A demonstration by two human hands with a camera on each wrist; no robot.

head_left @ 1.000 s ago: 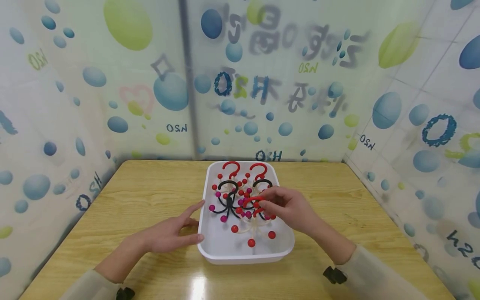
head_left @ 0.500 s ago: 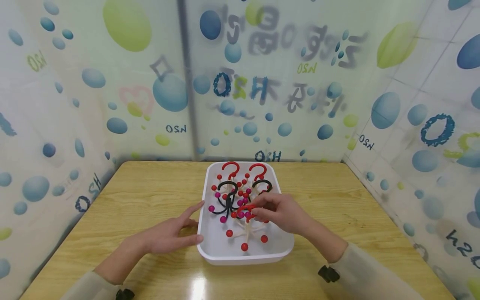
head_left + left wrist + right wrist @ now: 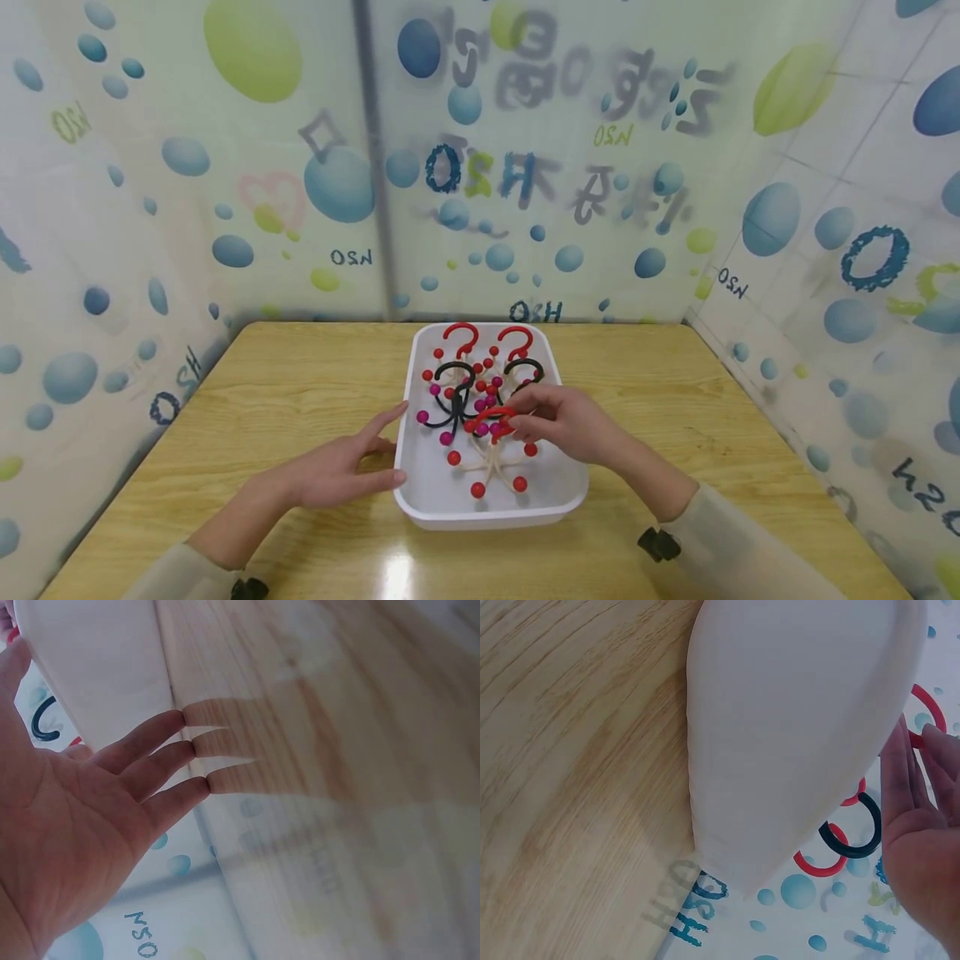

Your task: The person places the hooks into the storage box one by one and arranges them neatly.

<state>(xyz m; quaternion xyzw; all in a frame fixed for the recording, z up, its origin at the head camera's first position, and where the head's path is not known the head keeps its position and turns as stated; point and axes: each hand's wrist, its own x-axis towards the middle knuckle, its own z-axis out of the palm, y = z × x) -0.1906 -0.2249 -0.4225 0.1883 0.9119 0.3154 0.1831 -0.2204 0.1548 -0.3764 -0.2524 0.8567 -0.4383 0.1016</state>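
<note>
In the head view my right hand (image 3: 573, 425) pinches the red hooked handle of a head massager (image 3: 492, 460) between thumb and fingers. Its cream prongs, tipped with red balls, spread over the front part of a white tray (image 3: 427, 492). In the right wrist view its red hook (image 3: 930, 705) shows at the fingertips, while the tray wall hides the prongs. My left hand (image 3: 341, 468) holds nothing; its thumb and forefinger touch the tray's left rim. Behind the held massager stand black massagers (image 3: 457, 400) with magenta balls.
At the tray's far end are two more massagers with red hooks (image 3: 474, 333). The tray rests on a wooden table (image 3: 315, 375). Curtain-like walls (image 3: 480, 208) printed with blue and green dots enclose the table's back and sides.
My right hand has shifted left and slightly toward me with the massager, then stayed nearly put as the prongs turned a little. The left hand has kept its place at the rim.
</note>
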